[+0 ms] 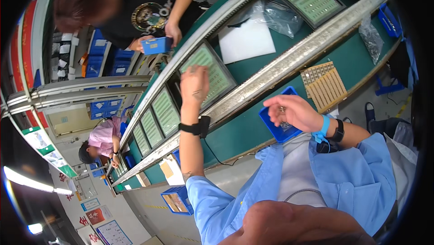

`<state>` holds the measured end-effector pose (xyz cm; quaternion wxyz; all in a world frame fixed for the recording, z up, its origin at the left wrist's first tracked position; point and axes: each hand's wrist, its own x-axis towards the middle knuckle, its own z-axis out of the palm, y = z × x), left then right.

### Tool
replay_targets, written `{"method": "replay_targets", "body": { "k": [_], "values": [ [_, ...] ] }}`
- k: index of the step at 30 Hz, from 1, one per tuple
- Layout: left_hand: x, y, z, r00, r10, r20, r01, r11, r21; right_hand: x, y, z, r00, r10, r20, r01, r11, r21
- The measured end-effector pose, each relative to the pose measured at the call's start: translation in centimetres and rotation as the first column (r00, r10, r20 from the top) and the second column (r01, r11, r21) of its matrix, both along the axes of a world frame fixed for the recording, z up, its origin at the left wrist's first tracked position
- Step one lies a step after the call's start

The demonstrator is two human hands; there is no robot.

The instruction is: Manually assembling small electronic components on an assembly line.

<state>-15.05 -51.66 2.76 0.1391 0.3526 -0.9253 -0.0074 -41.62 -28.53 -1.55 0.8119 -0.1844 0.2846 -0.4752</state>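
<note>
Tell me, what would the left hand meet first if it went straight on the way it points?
Probably the green panel just beyond the left hand, though depth is unclear in this single view.

Blue bin (289, 135), pale-green, apparently dotted panel (218, 77), tan striped board (332, 92)

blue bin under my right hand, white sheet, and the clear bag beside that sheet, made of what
Blue bin: probably moulded plastic, smooth, evenly coloured walls. White sheet: matte and flat, perhaps foam or card; unclear. Clear bag: likely thin plastic film, from its glossy creases.
</note>
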Motion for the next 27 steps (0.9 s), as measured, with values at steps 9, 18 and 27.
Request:
{"method": "replay_targets", "body": {
  "k": [9, 18, 27],
  "values": [
    [-7.9, 13.2, 4.6, 0.969, -0.209, -0.130, 0.208, 0.978, -0.017, -0.9, -2.0, 1.0, 0.945, -0.120, 0.305, 0.100, 0.992, 0.079],
    [-11.0, 14.1, 2.5, 0.965, -0.262, -0.003, 0.262, 0.965, 0.029, -2.1, -2.0, 1.9, 0.959, -0.076, 0.275, 0.061, 0.996, 0.063],
    [-11.2, 14.9, 2.7, 0.947, -0.305, -0.103, 0.313, 0.947, 0.074, -3.2, -1.0, 1.4, 0.933, -0.038, 0.358, 0.030, 0.999, 0.026]
  ]
}}
